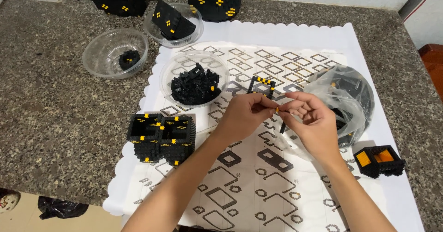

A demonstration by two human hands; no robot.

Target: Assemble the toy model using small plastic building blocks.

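1. A small black-and-yellow brick piece (278,111) is held above the middle of the white patterned sheet (258,186), just in front of a small open black frame (261,86) that stands on the sheet.
2. The left hand (243,116) has its fingers pressed together in a pinch on one end of the piece; the right hand (310,121) pinches the other end with thumb and forefinger, its remaining fingers loosely curled. A thin black strip appears to hang down from the grip.
3. A clear bowl of loose black bricks (195,78) stands just behind the left hand. A crumpled clear plastic bag (339,98) with more dark parts lies right beside the right hand.
4. A double black cube with yellow studs (161,137) stands at the left edge of the sheet, and a low black block with orange faces (379,160) at the right.
5. Two further clear bowls (115,53) (174,23) rest on the granite worktop (55,107).
6. Risks as judged: the piece is tiny, so a slip of either pinch could drop it among the printed pattern, where it would be hard to spot. Uneven pressure could snap the hanging strip off. The right wrist is near the bag and could drag it.
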